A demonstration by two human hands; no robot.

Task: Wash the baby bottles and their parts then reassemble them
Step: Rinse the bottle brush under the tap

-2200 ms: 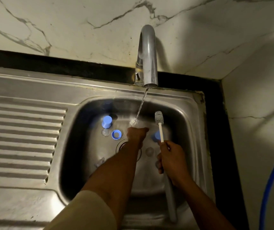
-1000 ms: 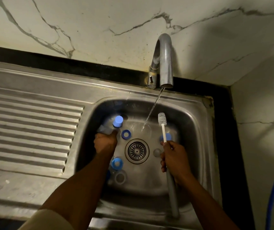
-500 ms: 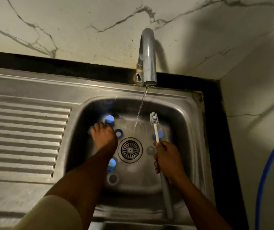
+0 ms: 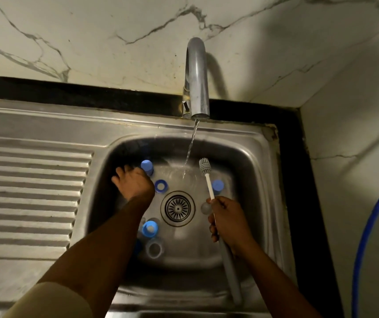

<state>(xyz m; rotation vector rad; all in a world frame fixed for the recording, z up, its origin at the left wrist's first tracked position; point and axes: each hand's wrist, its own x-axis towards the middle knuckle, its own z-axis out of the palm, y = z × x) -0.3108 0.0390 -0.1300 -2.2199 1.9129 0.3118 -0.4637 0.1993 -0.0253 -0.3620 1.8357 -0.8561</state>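
Observation:
Several baby bottle parts lie in the steel sink (image 4: 252, 161): a blue cap (image 4: 146, 166) at the back left, a blue ring (image 4: 161, 186), another blue cap (image 4: 217, 185) at the right, a blue collar (image 4: 149, 228) and a clear ring (image 4: 154, 247) near the front. A small clear piece (image 4: 205, 208) lies right of the drain (image 4: 177, 208). My left hand (image 4: 133, 183) reaches down beside the back-left cap with fingers spread; nothing shows in it. My right hand (image 4: 226, 222) grips the bottle brush (image 4: 205, 166), head up and clear of the water.
The tap (image 4: 196, 88) runs a thin stream (image 4: 190, 148) onto the sink floor behind the drain. A ribbed draining board (image 4: 30, 191) lies to the left. A blue hose (image 4: 367, 226) hangs along the right wall. Marble wall stands behind.
My left hand left the water stream and moved to the back-left corner of the sink, then shifted slightly further left. My right hand keeps the brush in the same place.

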